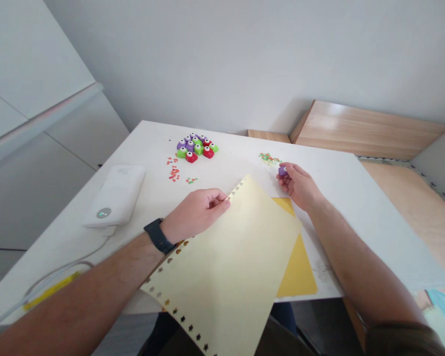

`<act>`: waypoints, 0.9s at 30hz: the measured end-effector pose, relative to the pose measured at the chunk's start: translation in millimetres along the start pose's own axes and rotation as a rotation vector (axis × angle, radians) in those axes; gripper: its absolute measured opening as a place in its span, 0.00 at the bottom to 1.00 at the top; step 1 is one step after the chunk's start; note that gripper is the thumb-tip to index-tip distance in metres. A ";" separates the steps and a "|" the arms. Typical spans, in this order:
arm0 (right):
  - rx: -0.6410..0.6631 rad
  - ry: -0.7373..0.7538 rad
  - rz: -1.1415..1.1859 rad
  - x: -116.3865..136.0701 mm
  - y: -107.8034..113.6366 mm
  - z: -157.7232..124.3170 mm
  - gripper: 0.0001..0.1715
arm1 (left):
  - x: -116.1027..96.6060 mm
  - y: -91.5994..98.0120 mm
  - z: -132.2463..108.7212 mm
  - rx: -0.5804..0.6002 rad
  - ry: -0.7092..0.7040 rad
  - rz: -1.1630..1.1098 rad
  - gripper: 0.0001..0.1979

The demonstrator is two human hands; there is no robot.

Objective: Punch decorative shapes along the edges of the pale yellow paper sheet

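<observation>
My left hand point(195, 213), with a dark watch band point(158, 236) on the wrist, pinches the upper left edge of a pale yellow sheet of paper point(233, 262). Small hearts, stars and other shapes are punched along two of its edges. The sheet is tilted, and its lower corner hangs past the table's front edge. To the right, my right hand point(299, 187) closes its fingers on a small purple craft punch point(283, 171), apart from the paper. A darker yellow sheet point(298, 272) lies partly hidden beneath the pale one.
Several purple, green and red craft punches point(198, 148) stand at the back of the white table point(241, 158). Red paper bits point(174, 173) and a green-orange heap of bits point(270, 158) lie nearby. A white power bank point(116, 195) with a cable point(77, 257) sits at left.
</observation>
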State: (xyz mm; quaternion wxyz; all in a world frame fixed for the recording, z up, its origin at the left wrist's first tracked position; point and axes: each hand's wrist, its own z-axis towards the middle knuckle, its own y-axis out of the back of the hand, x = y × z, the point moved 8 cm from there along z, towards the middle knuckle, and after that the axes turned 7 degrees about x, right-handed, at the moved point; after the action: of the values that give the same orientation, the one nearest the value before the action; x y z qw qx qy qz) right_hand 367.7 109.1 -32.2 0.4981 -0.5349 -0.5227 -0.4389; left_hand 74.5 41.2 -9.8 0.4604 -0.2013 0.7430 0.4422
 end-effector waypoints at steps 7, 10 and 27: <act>-0.009 -0.013 -0.063 2.8 5.5 3.1 0.32 | 0.7 0.0 1.0 -0.010 -0.011 -0.018 0.17; -0.001 -0.002 -0.086 5.9 10.9 8.9 0.31 | -0.3 0.2 1.3 -0.013 -0.013 -0.022 0.17; -0.135 0.153 -0.515 7.3 14.5 33.0 0.28 | 1.4 -1.0 2.0 -0.005 0.006 -0.019 0.17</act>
State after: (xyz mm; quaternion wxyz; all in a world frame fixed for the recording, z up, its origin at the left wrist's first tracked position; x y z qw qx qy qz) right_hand 381.0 143.4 -30.0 0.3715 -0.3817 -0.5719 -0.6239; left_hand 75.5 42.4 -11.8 0.4618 -0.2110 0.7414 0.4388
